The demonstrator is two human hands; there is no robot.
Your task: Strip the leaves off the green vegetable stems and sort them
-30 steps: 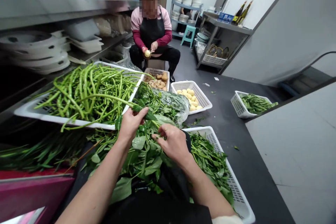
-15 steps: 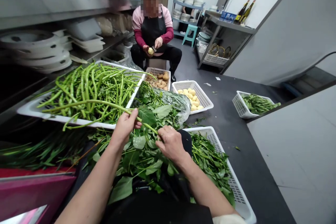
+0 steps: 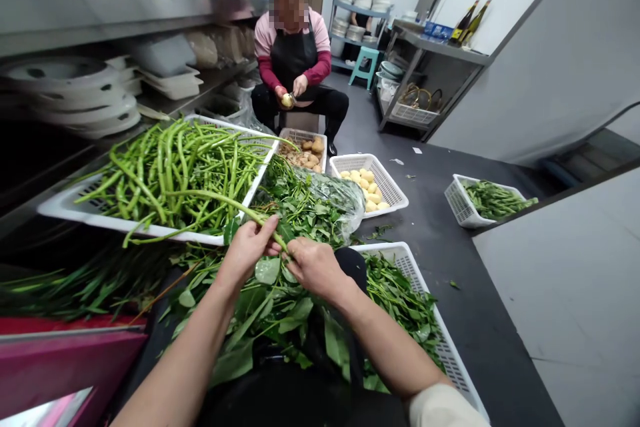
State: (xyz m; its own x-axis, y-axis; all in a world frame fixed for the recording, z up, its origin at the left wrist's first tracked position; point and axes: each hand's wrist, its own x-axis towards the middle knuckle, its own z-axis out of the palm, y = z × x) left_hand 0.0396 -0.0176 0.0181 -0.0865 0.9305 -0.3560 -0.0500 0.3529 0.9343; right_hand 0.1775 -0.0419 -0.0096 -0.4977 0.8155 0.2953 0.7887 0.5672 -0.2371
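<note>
My left hand is closed around a long green leafy-vegetable stem, thumb on top. Close beside it, my right hand pinches the same stem near its lower end. The stem's far end reaches back over a white basket heaped with bare green stems. Below my hands, loose leafy greens cover my lap. To the right of my right hand stands another white basket full of leaves and thin shoots.
A seated co-worker holds a pale peeled potato and a peeler over a basket of unpeeled potatoes. Peeled potatoes fill a basket nearby. Bagged greens lie between us. Metal shelving runs along the left; green pods sit far right.
My hands have come closer together, the right one shifting left. The stem has slid forward through my left hand, so less of it extends over the stem basket. The co-worker's peeling hand moved slightly.
</note>
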